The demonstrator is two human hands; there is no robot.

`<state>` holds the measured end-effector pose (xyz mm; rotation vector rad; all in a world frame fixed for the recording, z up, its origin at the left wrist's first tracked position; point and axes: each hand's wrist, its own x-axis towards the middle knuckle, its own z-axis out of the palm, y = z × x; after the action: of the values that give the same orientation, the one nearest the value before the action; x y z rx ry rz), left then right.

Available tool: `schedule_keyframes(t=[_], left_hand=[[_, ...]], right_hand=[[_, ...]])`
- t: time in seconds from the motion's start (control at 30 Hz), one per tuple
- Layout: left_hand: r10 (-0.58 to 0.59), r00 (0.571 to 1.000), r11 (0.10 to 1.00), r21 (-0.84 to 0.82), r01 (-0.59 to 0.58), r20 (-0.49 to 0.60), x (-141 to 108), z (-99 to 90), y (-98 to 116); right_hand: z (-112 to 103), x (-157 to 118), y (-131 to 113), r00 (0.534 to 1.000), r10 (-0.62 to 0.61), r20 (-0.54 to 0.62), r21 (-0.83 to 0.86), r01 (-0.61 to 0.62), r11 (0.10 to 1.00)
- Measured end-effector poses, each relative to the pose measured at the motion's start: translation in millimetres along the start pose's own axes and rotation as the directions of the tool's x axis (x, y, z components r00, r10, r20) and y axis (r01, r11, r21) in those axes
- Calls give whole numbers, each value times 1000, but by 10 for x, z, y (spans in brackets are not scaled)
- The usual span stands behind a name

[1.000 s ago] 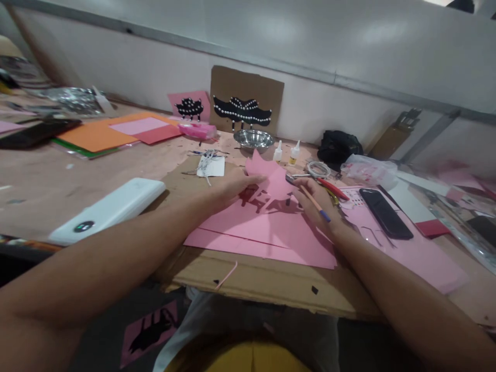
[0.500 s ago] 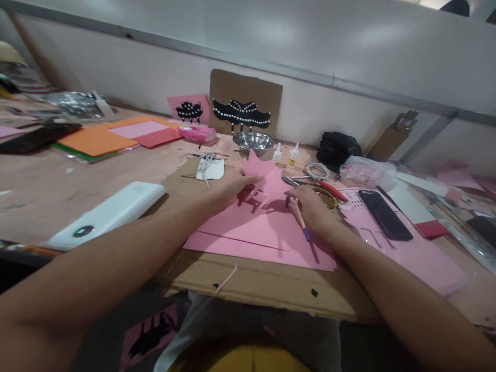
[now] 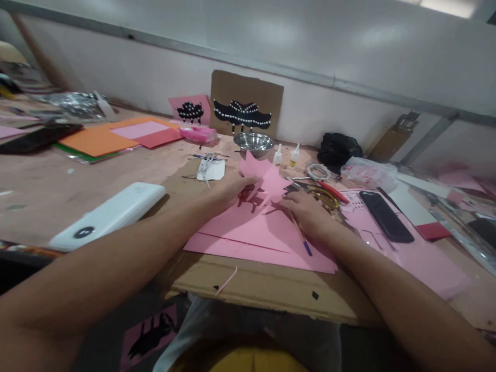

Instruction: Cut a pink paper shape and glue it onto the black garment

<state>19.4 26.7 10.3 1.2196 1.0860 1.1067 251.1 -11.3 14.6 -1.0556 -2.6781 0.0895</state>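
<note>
A spiky pink paper cutout (image 3: pixel 263 173) is raised above pink sheets (image 3: pixel 251 243) on a cardboard board (image 3: pixel 201 274). My left hand (image 3: pixel 236 190) pinches the cutout by its left side, thumb on top. My right hand (image 3: pixel 308 209) is low over the sheets, its fingers loosely stretched toward the cutout's lower right edge; whether they touch it is unclear. Beneath that hand a pencil (image 3: pixel 300 235) with a blue end rests on the paper, its upper part partly hidden. Yellow-handled scissors (image 3: pixel 327 198) lie just beyond the right hand.
A metal bowl (image 3: pixel 253 143) and two small glue bottles (image 3: pixel 293 156) stand behind the cutout. A white power bank (image 3: pixel 110 214) is at left; a black phone (image 3: pixel 385 216) lies at right. Decorated cardboard (image 3: pixel 248 98) leans on the wall. Coloured sheets (image 3: pixel 93 138) are at back left.
The pencil, held in my right hand before, now lies on the pink sheet. My right fingers have moved slightly left toward the cutout. The cutout has tilted a little.
</note>
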Motion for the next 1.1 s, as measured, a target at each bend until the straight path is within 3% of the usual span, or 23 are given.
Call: schedule_keyframes(t=[0.2,0.33,0.43,0.5,0.6,0.67,0.87,1.1], left_hand=[[26,998,994,103,-31,52,-14,-35,3],[13,1000,986,166,-17,24,-52,-27,33],[4,1000,986,164,-5,3,-70,-6,60],[-29,1000,992,121,29,-4,-79,10,79],[-98,995,995,4,98,13,-103,43,112],[-103,994,993,-53,104,25,-130,72,139],[-118,993,990,-81,117,-17,-208,152,216],[-118,993,990,-83,117,-7,-197,141,169]], right_hand=[[77,-2,76,998,-53,39,-6,53,999],[56,-13,41,998,-51,25,59,49,997],[-20,1,-46,1000,30,1,74,-30,997],[-89,20,-106,987,162,-22,110,-158,981],[-174,41,-152,906,413,-94,225,-385,895],[-200,46,-149,852,511,-114,325,-454,829],[-178,57,-133,808,588,-32,703,-400,589],[-130,76,-202,763,643,68,781,-442,441]])
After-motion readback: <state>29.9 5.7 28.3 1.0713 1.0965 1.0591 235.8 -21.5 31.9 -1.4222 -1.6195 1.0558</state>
